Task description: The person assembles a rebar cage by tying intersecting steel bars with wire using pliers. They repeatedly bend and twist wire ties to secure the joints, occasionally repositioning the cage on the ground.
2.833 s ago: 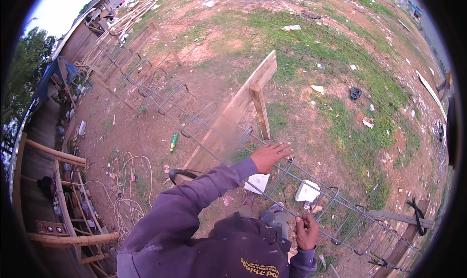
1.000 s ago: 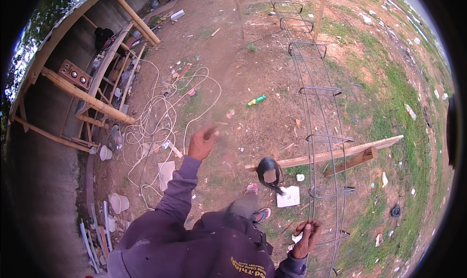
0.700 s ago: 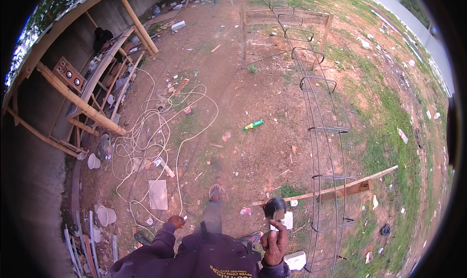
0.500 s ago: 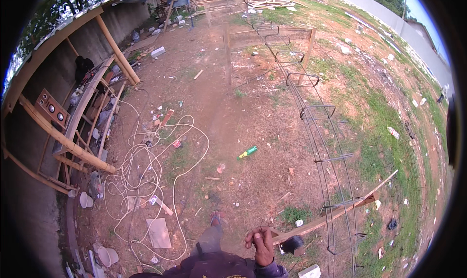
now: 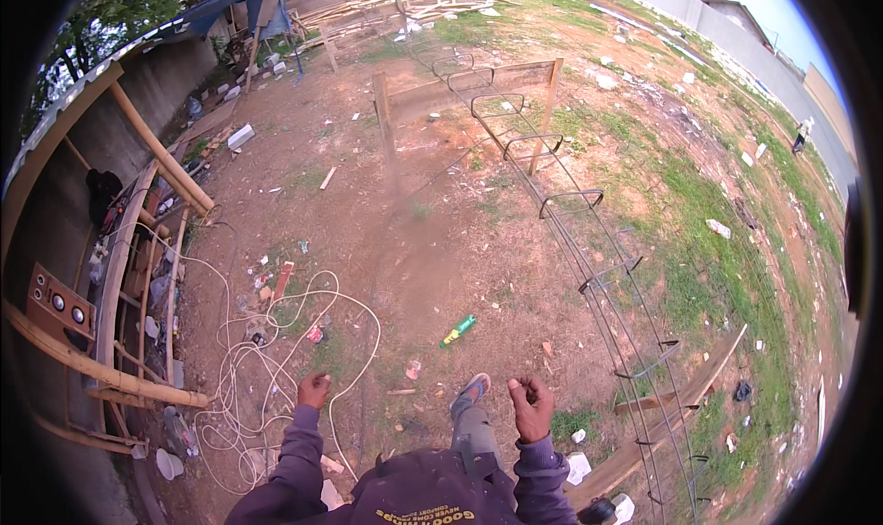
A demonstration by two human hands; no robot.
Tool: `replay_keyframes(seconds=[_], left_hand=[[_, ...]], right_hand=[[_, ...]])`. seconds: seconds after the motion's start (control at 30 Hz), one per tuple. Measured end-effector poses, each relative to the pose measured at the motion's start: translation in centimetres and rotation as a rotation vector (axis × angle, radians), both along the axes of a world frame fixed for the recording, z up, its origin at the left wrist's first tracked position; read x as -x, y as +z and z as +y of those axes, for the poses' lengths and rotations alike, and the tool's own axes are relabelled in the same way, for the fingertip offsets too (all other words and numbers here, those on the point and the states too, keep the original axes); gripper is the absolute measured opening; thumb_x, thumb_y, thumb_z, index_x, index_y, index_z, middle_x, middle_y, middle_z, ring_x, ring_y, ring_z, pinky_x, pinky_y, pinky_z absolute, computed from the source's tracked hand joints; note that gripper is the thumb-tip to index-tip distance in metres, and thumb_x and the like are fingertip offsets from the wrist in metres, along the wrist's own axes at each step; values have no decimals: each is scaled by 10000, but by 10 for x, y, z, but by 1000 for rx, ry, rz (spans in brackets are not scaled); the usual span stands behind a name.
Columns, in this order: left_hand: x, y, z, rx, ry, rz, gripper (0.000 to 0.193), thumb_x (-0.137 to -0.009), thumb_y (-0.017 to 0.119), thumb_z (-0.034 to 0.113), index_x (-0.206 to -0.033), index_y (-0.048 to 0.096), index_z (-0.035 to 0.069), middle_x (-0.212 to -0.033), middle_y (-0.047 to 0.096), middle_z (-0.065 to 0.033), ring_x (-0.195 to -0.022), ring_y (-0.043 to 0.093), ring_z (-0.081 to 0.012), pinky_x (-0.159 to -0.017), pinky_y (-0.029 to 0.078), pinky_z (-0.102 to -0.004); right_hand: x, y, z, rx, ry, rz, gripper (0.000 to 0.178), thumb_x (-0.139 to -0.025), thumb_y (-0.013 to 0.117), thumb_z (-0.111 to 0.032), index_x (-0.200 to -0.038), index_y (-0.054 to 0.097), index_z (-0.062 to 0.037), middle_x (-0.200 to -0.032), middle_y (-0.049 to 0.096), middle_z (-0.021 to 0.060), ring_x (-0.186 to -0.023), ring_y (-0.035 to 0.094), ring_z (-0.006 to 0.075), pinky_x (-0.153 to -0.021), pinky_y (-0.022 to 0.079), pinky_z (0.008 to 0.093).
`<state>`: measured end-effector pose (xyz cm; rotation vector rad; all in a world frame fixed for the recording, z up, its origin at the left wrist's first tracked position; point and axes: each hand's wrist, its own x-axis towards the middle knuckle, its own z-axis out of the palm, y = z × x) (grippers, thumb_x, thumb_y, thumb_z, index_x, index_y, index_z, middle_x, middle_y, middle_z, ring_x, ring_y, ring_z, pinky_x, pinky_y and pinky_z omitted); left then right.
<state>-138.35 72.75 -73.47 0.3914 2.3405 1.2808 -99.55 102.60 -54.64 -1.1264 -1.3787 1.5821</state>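
Observation:
My left hand [image 5: 314, 389] is raised in front of me, its fingers curled in; whether anything lies inside them is hidden. Thumb against bent fingers, my right hand [image 5: 532, 409] is closed too, and I cannot make out what it holds, if anything. It is nearest to a long rebar cage [image 5: 589, 281] with bent stirrups, without touching it. Beyond my hands a green and yellow plastic bottle [image 5: 457, 331] lies on the dirt. A loose coil of pale cable [image 5: 374, 327] spreads on the ground past my left hand.
One foot in a sandal [image 5: 473, 389] steps forward. Wooden boards [image 5: 685, 410] lie beneath the cage's near end; a plank frame [image 5: 469, 91] stands at its far part. A bamboo shelter [image 5: 147, 382] with a speaker [image 5: 61, 304] is at left. A distant person [image 5: 803, 134] stands at right.
My left hand has come into view. My right hand has moved right and up, away from my body. The view has shifted, and the bottle and cage appear lower; a foot has come forward.

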Motion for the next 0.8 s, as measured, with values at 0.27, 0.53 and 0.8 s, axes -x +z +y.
replay_keyframes(seconds=[0.27, 0.53, 0.8], left_hand=[[26, 52, 330, -162, -188, -208, 321, -912, 652, 241, -1043, 654, -52, -841, 699, -104, -709, 660, -135, -638, 526, -276], [130, 149, 568, -392, -302, -365, 294, -935, 638, 282, -956, 654, -11, -795, 686, -82, -671, 650, -127, -592, 510, -262], [260, 183, 867, 218, -555, 339, 468, -906, 632, 425, -751, 639, -16, -617, 634, -107, -591, 634, -149, -541, 499, -303]], right_hand=[[99, 11, 223, -184, -93, -53, 138, -915, 651, -125, -910, 660, 13, -627, 509, -56, -559, 418, 21, -495, 310, 210], [236, 81, 452, -553, 65, -392, 153, -897, 621, -149, -940, 672, -12, -701, 631, 146, -626, 620, 216, -580, 464, 319], [383, 22, 619, -606, 485, -866, 371, -847, 657, -408, -969, 711, -62, -836, 700, 174, -774, 680, 356, -709, 528, 454]])
